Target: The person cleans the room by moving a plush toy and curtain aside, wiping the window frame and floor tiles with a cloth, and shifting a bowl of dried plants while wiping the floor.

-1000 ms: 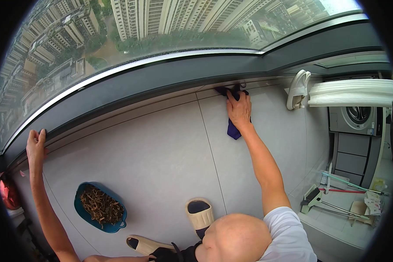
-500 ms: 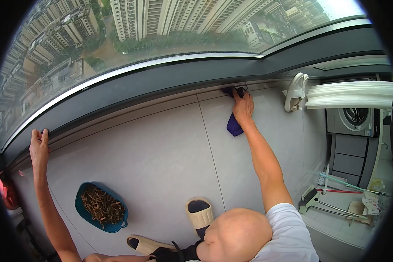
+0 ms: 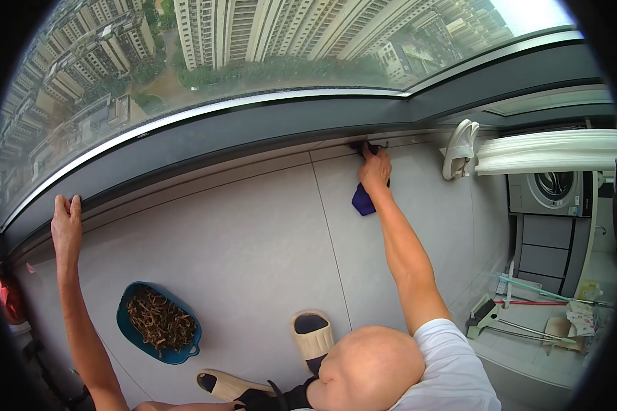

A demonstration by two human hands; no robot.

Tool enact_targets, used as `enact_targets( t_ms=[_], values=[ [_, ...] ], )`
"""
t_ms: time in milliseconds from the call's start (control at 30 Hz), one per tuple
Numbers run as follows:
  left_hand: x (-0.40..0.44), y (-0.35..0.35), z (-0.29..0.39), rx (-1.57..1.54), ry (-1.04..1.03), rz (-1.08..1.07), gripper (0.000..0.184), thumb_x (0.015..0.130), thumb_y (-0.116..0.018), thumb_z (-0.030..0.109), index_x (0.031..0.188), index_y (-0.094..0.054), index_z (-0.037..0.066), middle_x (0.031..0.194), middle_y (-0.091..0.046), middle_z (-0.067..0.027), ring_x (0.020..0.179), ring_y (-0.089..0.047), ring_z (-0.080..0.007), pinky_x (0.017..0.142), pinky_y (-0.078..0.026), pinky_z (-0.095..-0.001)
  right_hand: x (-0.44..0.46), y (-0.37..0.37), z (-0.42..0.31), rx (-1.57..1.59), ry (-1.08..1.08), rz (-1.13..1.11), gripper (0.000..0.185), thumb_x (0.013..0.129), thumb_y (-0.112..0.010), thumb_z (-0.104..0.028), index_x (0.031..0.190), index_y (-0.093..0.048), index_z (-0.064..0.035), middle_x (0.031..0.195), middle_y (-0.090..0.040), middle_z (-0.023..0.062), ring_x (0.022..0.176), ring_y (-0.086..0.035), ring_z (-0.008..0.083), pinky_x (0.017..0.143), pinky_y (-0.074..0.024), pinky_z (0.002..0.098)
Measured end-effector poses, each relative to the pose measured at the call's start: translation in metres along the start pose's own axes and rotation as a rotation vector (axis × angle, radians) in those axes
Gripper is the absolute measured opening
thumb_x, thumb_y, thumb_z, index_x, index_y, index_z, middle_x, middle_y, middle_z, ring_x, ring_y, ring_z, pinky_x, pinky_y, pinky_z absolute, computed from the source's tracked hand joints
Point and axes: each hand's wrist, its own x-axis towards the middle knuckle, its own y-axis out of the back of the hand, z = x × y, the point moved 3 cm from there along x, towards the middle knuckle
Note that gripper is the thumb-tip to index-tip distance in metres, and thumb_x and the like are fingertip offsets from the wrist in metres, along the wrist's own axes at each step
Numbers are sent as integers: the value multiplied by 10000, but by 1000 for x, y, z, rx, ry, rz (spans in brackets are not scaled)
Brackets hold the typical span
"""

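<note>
My right hand (image 3: 375, 171) is closed on a dark purple cloth (image 3: 364, 201), pressing it at the foot of the low wall under the window. Part of the cloth hangs out below the palm onto the grey floor, and a darker bunched end shows past the fingertips. At the far left, my left hand (image 3: 66, 219) grips the edge of the dark grey window ledge (image 3: 206, 130), its fingertips partly hidden over the top. Between my arms, a blue-green basket (image 3: 197, 335) on the floor holds brown, dried, twisted pieces (image 3: 159, 318).
White shoes (image 3: 459, 151) lean against the wall right of my right hand. Beyond are a white folded rack (image 3: 548, 152), a washing machine (image 3: 552, 192) and a broom head (image 3: 483, 315) with several poles. Beige slippers (image 3: 313, 335) are on my feet. A red object (image 3: 8, 301) sits far left.
My right hand, with the purple cloth, has shifted slightly left along the wall base. My left hand stays on the ledge. The view has tilted a little.
</note>
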Motion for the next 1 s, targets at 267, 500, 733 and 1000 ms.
enact_targets(
  t_ms=[267, 500, 733, 1000],
  values=[
    [-8, 5, 12, -149, 85, -42, 407, 1036, -558, 391, 895, -388, 48, 708, -450, -135, 638, -426, -251, 632, -444, -392, 18, 4, 29, 3, -109, -13, 517, 849, -563, -24, 1336, -665, -166, 1126, -580, 232, 1052, -568, 414, 874, -496, 519],
    [-2, 5, 5, -24, 8, -23, 406, 1034, -568, 392, 870, -394, 63, 679, -459, -83, 577, -419, -166, 549, -423, -344, -38, 22, -59, 56, 105, -115, 538, 842, -558, -14, 1351, -652, -160, 1165, -580, 253, 1049, -568, 427, 912, -493, 522],
    [-3, 6, 9, -36, -10, 7, 413, 1023, -581, 383, 842, -393, 63, 659, -443, -73, 574, -425, -159, 539, -418, -341, 19, 4, 43, 28, -175, -118, 576, 866, -544, -39, 1420, -587, -191, 1177, -579, 245, 1109, -558, 441, 930, -502, 520],
    [7, 11, 7, -38, 64, -78, 405, 1002, -595, 375, 818, -401, 71, 691, -452, -48, 630, -438, -148, 535, -445, -334, -50, 30, -89, 204, 270, -119, 528, 824, -531, 6, 1330, -652, -83, 1101, -594, 247, 1021, -569, 399, 868, -512, 493]
  ],
)
